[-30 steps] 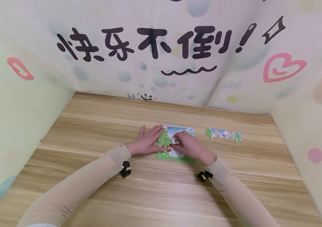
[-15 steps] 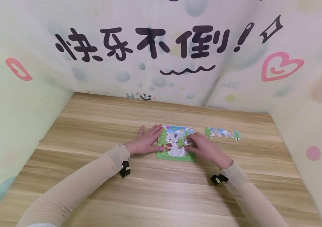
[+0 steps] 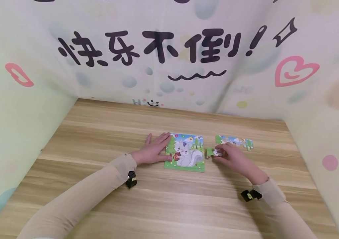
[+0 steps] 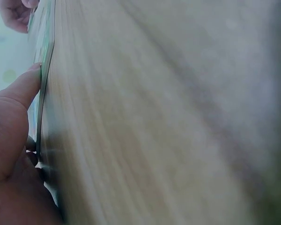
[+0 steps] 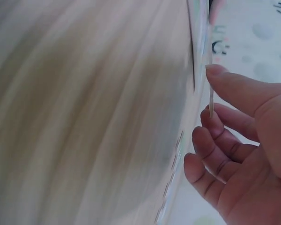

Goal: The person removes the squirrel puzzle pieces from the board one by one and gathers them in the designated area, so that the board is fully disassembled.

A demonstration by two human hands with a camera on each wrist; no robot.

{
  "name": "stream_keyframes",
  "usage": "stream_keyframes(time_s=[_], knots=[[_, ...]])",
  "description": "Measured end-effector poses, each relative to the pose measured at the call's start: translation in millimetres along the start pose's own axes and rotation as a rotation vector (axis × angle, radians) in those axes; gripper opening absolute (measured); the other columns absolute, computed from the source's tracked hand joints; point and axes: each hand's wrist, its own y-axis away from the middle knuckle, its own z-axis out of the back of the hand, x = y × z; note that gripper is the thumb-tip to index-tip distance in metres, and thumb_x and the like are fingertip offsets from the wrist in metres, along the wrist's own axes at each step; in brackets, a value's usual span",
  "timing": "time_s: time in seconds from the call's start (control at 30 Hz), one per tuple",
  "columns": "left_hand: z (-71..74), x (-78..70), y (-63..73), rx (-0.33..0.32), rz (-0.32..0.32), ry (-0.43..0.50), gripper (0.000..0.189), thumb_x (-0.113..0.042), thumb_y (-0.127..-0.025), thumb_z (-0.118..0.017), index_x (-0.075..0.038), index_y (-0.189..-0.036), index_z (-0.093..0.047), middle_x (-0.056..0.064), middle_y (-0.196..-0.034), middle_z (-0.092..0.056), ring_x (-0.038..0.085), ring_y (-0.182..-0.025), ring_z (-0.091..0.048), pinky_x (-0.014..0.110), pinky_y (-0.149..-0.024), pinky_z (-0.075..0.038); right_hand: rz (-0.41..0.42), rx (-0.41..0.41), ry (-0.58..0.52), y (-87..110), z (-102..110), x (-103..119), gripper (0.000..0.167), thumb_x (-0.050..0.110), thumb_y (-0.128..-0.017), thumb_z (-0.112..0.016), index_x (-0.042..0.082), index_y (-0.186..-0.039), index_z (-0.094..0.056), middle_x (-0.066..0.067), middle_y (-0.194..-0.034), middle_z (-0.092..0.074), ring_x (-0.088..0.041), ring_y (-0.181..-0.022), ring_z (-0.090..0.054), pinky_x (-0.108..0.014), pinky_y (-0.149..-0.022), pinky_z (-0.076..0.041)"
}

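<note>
A square puzzle board [image 3: 188, 156] with a grey squirrel picture lies on the wooden table. My left hand [image 3: 152, 151] rests along its left side, fingers spread, and the thumb reaches over the near part of that edge. To the right of the board, my right hand [image 3: 236, 160] pinches a small joined strip of jigsaw pieces [image 3: 209, 153], green at one end with part of a white animal face. Seen edge-on in the right wrist view, the strip [image 5: 211, 98] is a thin sliver between thumb and fingertips. The left wrist view shows the left thumb on the board's edge [image 4: 48, 56].
A joined row of jigsaw pieces [image 3: 232, 140], blue, white and green, lies just behind my right hand. The wooden table [image 3: 157, 199] meets printed cloth walls [image 3: 157, 86] at the back and both sides.
My right hand has moved right, off the board, carrying the joined jigsaw pieces and uncovering the squirrel picture. The left hand has stayed in place.
</note>
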Motion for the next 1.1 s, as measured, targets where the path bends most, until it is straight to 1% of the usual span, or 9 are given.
stream_keyframes(time_s=[0.2,0.37,0.47,0.6,0.73,0.87,0.97,1.1], knots=[[-0.6,-1.3,2.8,-0.001,0.008,0.021,0.095,-0.054,-0.101,-0.062,-0.005,-0.167,-0.013,0.012,-0.175,-0.004,0.03,-0.162,-0.002,0.066,-0.122,0.013,-0.003,-0.01,0.022,11.0,6,-20,0.036,0.015,-0.093,-0.08,-0.004,-0.121,-0.069,-0.004,-0.096,-0.064,-0.014,-0.081,-0.054,-0.029,-0.068,-0.05],[0.6,-2.3,4.2,0.003,0.013,0.015,0.095,-0.053,-0.101,-0.062,-0.005,-0.167,-0.013,0.012,-0.175,-0.003,0.031,-0.161,-0.001,0.066,-0.122,0.013,-0.056,0.014,-0.018,14.8,7,-33,0.034,0.018,-0.095,-0.078,0.0,-0.123,-0.07,-0.005,-0.103,-0.064,-0.016,-0.088,-0.055,-0.034,-0.076,-0.051],[1.7,-3.3,3.8,0.003,0.015,0.013,0.095,-0.054,-0.101,-0.061,-0.005,-0.167,-0.013,0.013,-0.175,-0.003,0.03,-0.161,-0.001,0.066,-0.122,0.013,-0.07,0.02,-0.018,15.6,7,-39,0.032,0.019,-0.096,-0.077,0.004,-0.123,-0.071,-0.006,-0.107,-0.065,-0.016,-0.091,-0.057,-0.036,-0.079,-0.052],[1.4,-4.3,3.1,0.009,0.02,0.015,0.095,-0.055,-0.101,-0.061,-0.005,-0.167,-0.013,0.012,-0.175,-0.003,0.029,-0.162,-0.001,0.066,-0.122,0.013,-0.066,0.027,-0.02,17.3,7,-42,0.034,0.02,-0.097,-0.077,0.004,-0.126,-0.071,-0.006,-0.106,-0.064,-0.015,-0.089,-0.056,-0.033,-0.076,-0.051],[-0.6,-3.8,2.7,0.02,0.023,0.015,0.096,-0.056,-0.101,-0.06,-0.005,-0.167,-0.012,0.01,-0.175,-0.002,0.029,-0.162,0.0,0.066,-0.122,0.013,-0.075,0.036,-0.047,19.3,9,-42,0.037,0.019,-0.097,-0.076,0.001,-0.128,-0.068,-0.007,-0.108,-0.066,-0.016,-0.093,-0.059,-0.032,-0.079,-0.054],[-1.3,-2.8,2.1,0.006,0.016,0.009,0.096,-0.056,-0.101,-0.06,-0.005,-0.167,-0.012,0.012,-0.175,-0.003,0.03,-0.161,-0.001,0.067,-0.122,0.012,-0.093,0.04,-0.074,21.0,11,-42,0.033,0.018,-0.098,-0.074,0.001,-0.126,-0.068,-0.007,-0.109,-0.066,-0.018,-0.096,-0.059,-0.032,-0.081,-0.054],[-0.8,-2.7,1.8,0.001,0.011,0.009,0.095,-0.054,-0.101,-0.061,-0.005,-0.167,-0.013,0.012,-0.175,-0.003,0.03,-0.161,-0.002,0.067,-0.122,0.013,-0.1,0.037,-0.08,22.1,11,-42,0.031,0.018,-0.098,-0.074,0.002,-0.124,-0.07,-0.007,-0.109,-0.066,-0.017,-0.094,-0.057,-0.032,-0.08,-0.053],[0.3,-2.9,1.1,0.004,0.011,-0.002,0.096,-0.054,-0.101,-0.061,-0.005,-0.167,-0.012,0.012,-0.175,-0.003,0.03,-0.161,-0.001,0.066,-0.122,0.013,-0.081,0.021,-0.073,22.4,11,-43,0.03,0.017,-0.098,-0.075,0.002,-0.123,-0.07,-0.007,-0.107,-0.064,-0.016,-0.092,-0.055,-0.03,-0.077,-0.052]])
